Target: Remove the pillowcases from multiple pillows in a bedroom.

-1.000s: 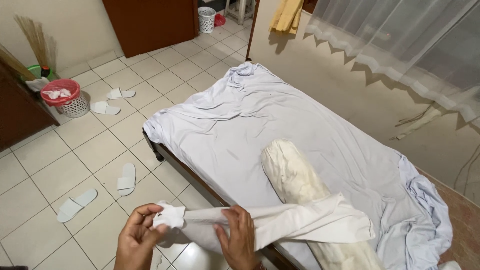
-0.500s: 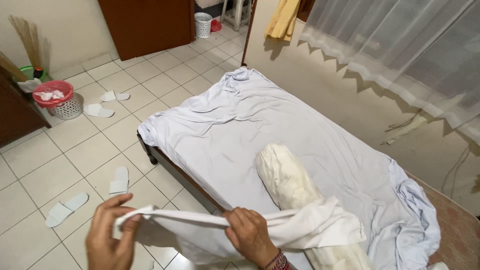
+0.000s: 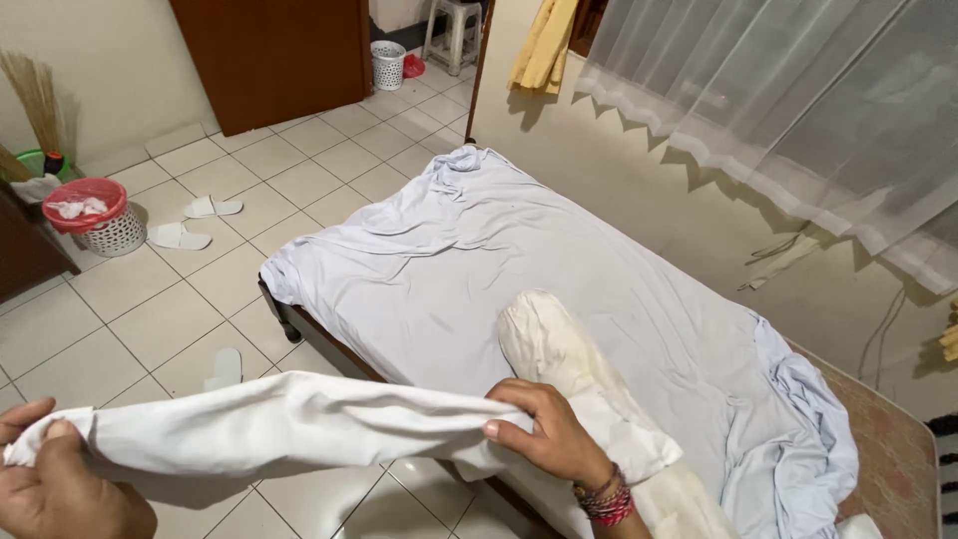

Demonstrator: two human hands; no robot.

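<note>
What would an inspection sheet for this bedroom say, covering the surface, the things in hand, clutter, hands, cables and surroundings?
Surface: bed covered by a loose, wrinkled pale sheet, bunched at the far right edge.
Things in hand: white cloth cover stretched between both hands; cream bolster lying on the sheet, its near end under the cover.
Clutter: white slippers scattered on the tiled floor; red-rimmed bin holding crumpled paper.
Hands: left hand grips the cover's end; right hand pinches it near the bolster.
Cables: nothing seen for certain.
Surroundings: sheer curtain, brown door, broom, white basket, stool.
</note>
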